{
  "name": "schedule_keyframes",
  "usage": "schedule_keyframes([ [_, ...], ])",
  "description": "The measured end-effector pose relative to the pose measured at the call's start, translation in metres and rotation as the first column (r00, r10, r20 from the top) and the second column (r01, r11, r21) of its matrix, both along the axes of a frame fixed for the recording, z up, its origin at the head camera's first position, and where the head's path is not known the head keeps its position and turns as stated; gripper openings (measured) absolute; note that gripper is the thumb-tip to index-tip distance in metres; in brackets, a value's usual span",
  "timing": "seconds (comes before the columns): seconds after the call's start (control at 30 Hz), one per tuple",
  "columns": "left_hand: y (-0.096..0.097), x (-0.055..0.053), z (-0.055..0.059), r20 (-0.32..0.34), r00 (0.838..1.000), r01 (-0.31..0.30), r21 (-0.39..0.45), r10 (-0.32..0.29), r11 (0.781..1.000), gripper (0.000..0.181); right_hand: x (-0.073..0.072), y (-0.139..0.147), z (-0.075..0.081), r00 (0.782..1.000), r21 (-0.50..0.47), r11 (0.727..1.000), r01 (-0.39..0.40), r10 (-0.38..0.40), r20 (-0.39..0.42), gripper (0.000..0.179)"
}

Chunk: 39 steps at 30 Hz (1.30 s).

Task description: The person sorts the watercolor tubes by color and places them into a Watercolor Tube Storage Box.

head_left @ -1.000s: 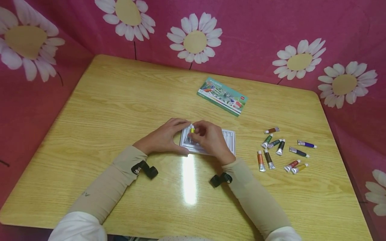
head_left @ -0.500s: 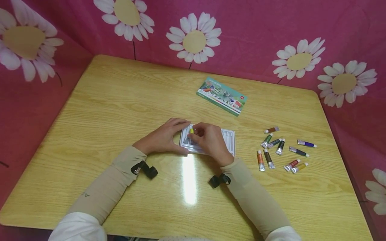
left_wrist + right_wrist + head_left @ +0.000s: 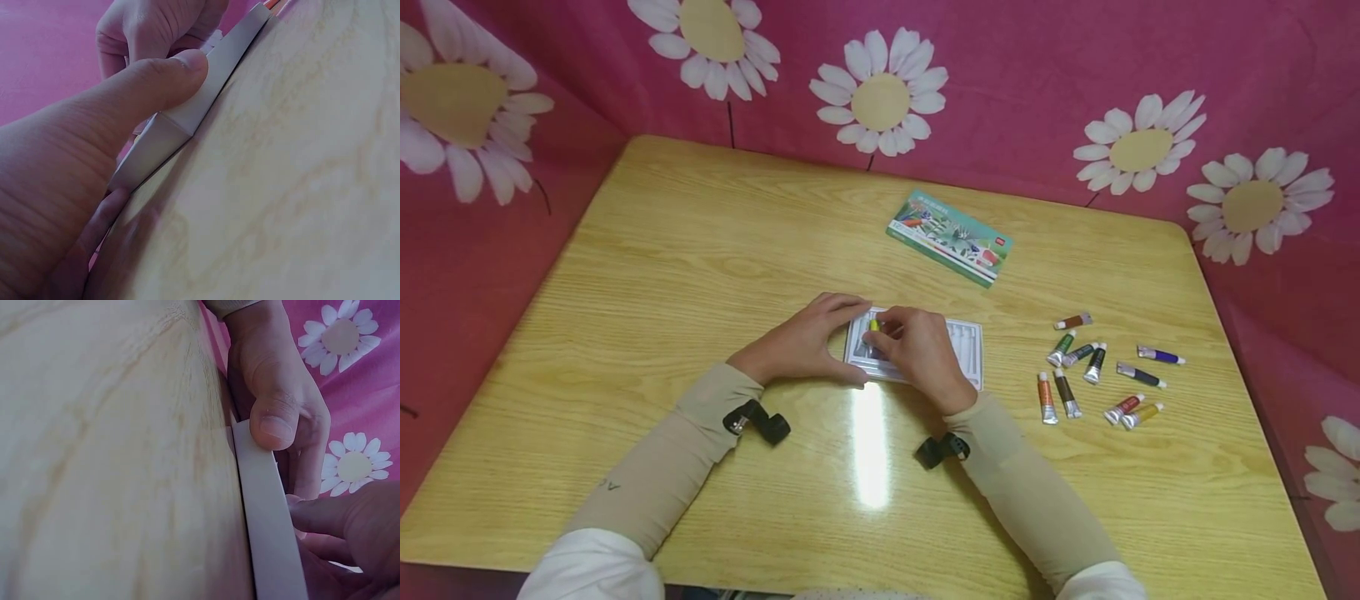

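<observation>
A white plastic tray (image 3: pixel 973 358) with long slots lies on the table in front of the person. The left hand (image 3: pixel 808 340) grips its left end, thumb at the near corner and fingers at the far one; the left wrist view shows the thumb pressing on the tray's side wall (image 3: pixel 159 147). Over the left slots, the right hand (image 3: pixel 927 354) pinches a small paint tube with a yellow band (image 3: pixel 874 326). Its fingers hide part of the tube and the tray's middle. In the right wrist view the tube is out of sight behind the tray wall (image 3: pixel 269 525).
Several paint tubes lie loose to the right, among them an orange one (image 3: pixel 1047 398), a green one (image 3: pixel 1062 348), a blue one (image 3: pixel 1161 356) and a yellow one (image 3: pixel 1142 416). Behind the tray is a flat green printed box (image 3: pixel 951 237). Pink flowered cloth (image 3: pixel 1000 108) surrounds the wooden table (image 3: pixel 700 225).
The right hand has shifted slightly, and the yellow-banded tube sits a little lower at the tray's left slots. The left hand keeps its hold on the tray.
</observation>
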<state>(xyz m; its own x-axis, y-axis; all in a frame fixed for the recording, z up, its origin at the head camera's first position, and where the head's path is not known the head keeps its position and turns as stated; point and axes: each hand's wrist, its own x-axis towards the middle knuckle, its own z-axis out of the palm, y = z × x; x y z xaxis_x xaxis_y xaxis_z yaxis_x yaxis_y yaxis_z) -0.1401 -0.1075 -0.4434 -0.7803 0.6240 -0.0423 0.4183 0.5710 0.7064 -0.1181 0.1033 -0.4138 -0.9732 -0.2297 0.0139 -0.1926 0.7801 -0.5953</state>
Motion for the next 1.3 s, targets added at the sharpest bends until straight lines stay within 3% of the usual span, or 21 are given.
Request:
schedule_keyframes([
  [0.67,0.000,0.000,-0.001,-0.009,1.000,0.003,0.003,-0.003,1.000,0.112,-0.001,-0.002,-0.003,1.000,0.017,1.000,0.003,-0.003,-0.004,0.028],
  [1.3,0.001,-0.001,-0.002,-0.015,1.000,0.001,0.004,-0.001,1.000,0.111,0.000,0.010,0.006,0.992,-0.010,0.999,-0.051,0.051,0.112,0.025],
])
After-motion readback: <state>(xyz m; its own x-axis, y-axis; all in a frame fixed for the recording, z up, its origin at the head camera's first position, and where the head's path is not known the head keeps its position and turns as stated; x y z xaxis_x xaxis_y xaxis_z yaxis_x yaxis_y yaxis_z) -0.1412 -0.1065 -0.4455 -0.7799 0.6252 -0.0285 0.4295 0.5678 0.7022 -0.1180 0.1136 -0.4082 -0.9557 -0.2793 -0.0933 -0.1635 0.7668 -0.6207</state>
